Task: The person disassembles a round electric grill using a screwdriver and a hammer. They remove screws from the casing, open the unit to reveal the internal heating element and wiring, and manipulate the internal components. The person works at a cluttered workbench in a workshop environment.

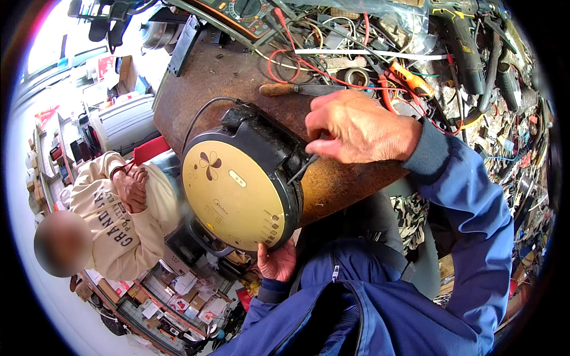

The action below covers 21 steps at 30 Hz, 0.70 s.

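Two bare hands are at work on a round appliance (228, 196) with a gold lid and black body, and it sits tipped up at the edge of the brown bench (205, 65), gold face turned toward the left. Down at the lower rim, the left hand (278, 261) has hold of it: thumb up against the edge by the lid's printed icons, the other fingers tucked in close and partly hidden by the body. Over to the right hand (339, 132), and it's well curled, knuckles up, thumb and forefinger pinched together on a thin dark piece (303, 168) that slants down against the appliance's black side; whether that's a tool or a lead, I can't tell. A black cord (200, 117) arcs off the top of the body. Just above the right hand lies a wooden-handled knife (278, 89), with orange-handled pliers (411, 79) farther right among red wires, and a multimeter (244, 10) up at the top edge. Off left, a person in a cream hoodie (132, 228) has hands folded together.
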Available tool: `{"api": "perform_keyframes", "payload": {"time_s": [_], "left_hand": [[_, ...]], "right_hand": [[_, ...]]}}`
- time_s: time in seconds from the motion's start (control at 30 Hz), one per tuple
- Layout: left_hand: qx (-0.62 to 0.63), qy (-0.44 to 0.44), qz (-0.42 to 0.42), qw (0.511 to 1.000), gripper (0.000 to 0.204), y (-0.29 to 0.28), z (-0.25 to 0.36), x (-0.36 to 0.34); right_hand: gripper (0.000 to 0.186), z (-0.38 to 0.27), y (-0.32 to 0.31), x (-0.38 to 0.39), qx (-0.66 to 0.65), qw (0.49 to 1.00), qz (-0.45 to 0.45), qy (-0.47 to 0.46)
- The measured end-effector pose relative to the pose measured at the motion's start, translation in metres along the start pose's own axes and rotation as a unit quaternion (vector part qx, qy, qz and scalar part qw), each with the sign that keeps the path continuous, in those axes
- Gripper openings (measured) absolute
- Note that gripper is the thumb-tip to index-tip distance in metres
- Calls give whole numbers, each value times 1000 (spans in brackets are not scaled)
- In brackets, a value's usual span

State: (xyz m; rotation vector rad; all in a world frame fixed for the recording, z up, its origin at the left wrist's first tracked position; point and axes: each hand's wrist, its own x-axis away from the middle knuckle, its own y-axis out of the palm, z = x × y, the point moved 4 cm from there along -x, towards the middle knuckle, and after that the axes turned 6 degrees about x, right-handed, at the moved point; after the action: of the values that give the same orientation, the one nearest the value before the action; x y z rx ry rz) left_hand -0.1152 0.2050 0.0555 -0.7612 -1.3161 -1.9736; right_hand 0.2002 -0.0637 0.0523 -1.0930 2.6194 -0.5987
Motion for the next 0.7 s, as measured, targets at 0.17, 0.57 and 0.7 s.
{"api": "perform_keyframes", "payload": {"time_s": [0.17, 0.57, 0.7], "left_hand": [[-33, -8, 43, 998, 59, 6, 4, 4], [-37, -139, 122, 982, 56, 1, 10, 14], [-16, -126, 180, 975, 53, 7, 5, 19]], "right_hand": [[18, 10, 6, 0, -1, 999, 41, 16], [18, -2, 12, 7, 121, 984, 126, -31], [19, -3, 13, 10, 118, 982, 144, -30]]}}
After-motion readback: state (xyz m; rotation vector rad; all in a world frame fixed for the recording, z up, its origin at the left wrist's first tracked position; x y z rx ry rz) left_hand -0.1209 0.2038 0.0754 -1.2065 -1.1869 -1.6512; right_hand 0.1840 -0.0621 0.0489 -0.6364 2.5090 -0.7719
